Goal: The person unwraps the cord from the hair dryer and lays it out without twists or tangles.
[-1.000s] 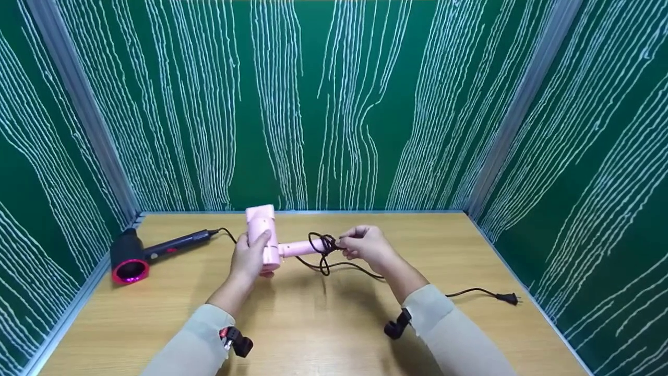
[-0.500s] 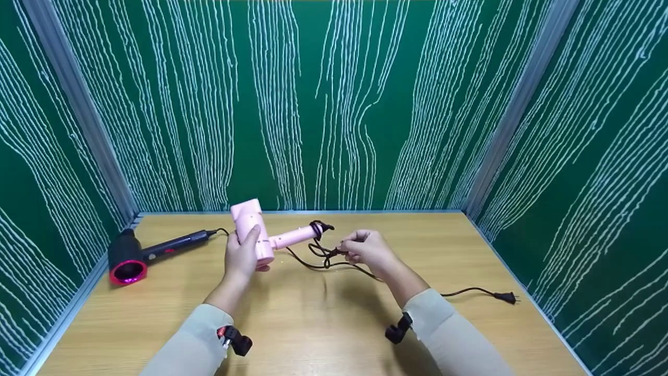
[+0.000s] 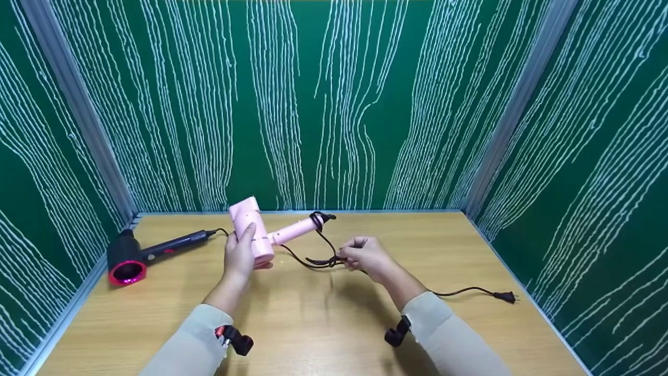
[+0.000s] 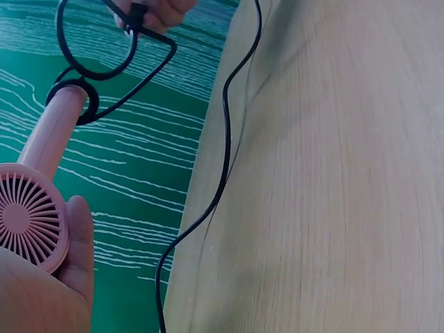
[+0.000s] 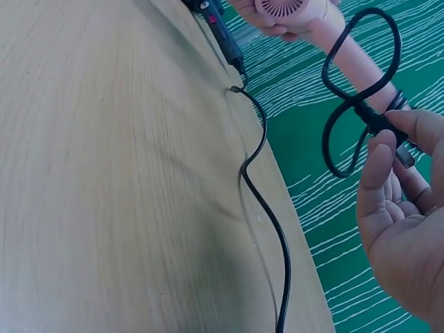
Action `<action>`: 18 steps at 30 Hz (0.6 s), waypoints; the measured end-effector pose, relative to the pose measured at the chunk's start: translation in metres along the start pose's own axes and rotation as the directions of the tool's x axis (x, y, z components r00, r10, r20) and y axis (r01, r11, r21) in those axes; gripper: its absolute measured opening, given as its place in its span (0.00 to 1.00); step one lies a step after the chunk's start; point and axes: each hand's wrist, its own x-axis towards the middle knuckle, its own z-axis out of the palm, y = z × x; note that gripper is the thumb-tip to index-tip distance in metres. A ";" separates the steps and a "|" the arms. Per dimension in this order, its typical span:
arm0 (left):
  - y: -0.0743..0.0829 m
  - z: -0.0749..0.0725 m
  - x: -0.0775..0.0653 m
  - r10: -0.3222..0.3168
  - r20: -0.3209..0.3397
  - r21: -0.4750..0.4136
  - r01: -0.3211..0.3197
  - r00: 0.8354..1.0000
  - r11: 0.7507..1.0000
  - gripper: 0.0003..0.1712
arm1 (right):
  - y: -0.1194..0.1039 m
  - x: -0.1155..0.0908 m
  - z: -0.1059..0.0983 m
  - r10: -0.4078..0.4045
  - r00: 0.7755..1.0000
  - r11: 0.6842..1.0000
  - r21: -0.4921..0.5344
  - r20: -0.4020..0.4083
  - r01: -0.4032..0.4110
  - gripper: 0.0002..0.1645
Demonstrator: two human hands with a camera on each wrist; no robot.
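My left hand (image 3: 239,258) grips a pink hair dryer (image 3: 296,231) by its barrel, with the handle pointing right and slightly up. In the left wrist view its round slotted grille (image 4: 41,229) faces the camera. The dryer's black cord (image 5: 325,142) is wound around the handle's end and hangs in loose loops from there. My right hand (image 3: 368,258) pinches the plug (image 5: 381,126) of that cord between thumb and fingers, right of the handle. Metal prongs show past the fingertips in the right wrist view. Both hands are above the table.
A black hair dryer (image 3: 128,256) with a pink-lit rim lies at the table's left. Its cord (image 5: 266,132) runs across the wooden table (image 3: 313,329) behind my hands to a plug (image 3: 504,297) at the right. Green panels (image 3: 360,156) with white lines stand around the table.
The pink dryer has shifted left, its handle tilting up. My right hand has moved slightly down with the plug, and a length of cord now stretches between handle and hand.
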 end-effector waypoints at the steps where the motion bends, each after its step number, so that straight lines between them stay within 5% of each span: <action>1: 0.000 0.000 0.000 -0.003 0.003 -0.009 0.003 1.000 1.000 0.42 | 0.001 0.000 -0.001 0.004 1.000 1.000 0.001 -0.001 -0.004 0.04; 18: 0.002 -0.006 -0.001 -0.039 0.132 -0.064 0.048 0.990 0.997 0.38 | 0.013 0.008 -0.019 0.037 0.998 0.995 -0.092 -0.052 -0.042 0.03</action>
